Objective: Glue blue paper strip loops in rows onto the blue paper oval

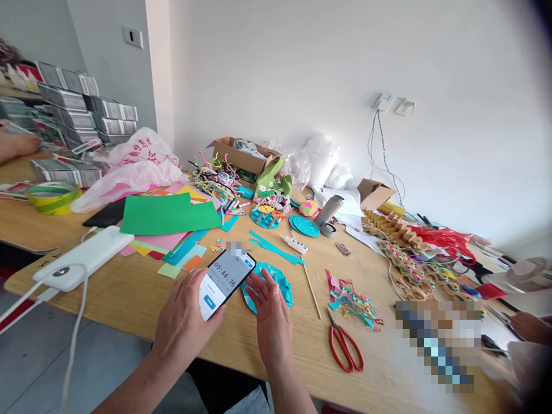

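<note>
A smartphone with a timer on its lit screen rests in my left hand, whose fingers wrap its left edge and lower corner. Close to the phone's right edge, my right hand is raised with its fingers stretched and holding nothing. Behind that hand lies a round blue craft piece, partly covered by the hand and the phone. A thin wooden stick lies to the right, along with red-handled scissors and a heap of coloured paper scraps. A white glue bottle lies farther back.
A white power bank with cables sits at the left table edge, beside green paper over other coloured sheets. A metal flask and a cardboard box are farther back. Another person's hand shows far left, another at right.
</note>
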